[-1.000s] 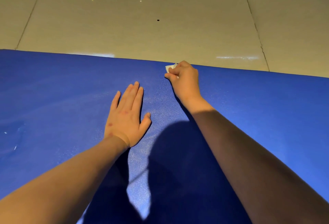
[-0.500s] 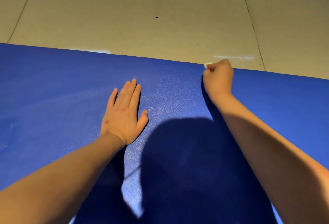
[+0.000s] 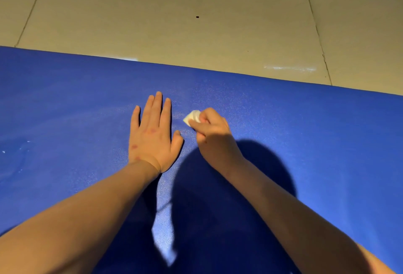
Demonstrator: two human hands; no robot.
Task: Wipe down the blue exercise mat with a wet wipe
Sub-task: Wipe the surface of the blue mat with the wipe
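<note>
The blue exercise mat (image 3: 305,134) fills the lower two thirds of the head view, its far edge running from left to right and slightly down. My left hand (image 3: 152,136) lies flat on it, palm down, fingers spread forward. Just to its right, my right hand (image 3: 212,134) is closed around a small folded white wet wipe (image 3: 192,117), pressing it onto the mat's surface. Only the wipe's front corner shows beyond my fingers. My shadow darkens the mat below both hands.
Beige tiled floor (image 3: 196,34) lies beyond the mat's far edge, with grout lines and a small dark speck (image 3: 197,17). A few tiny white flecks (image 3: 4,151) sit on the mat at the far left.
My right hand with the wipe swept right along the mat's far edge, then came back toward me and left, ending beside my left hand. The left hand stayed flat.
</note>
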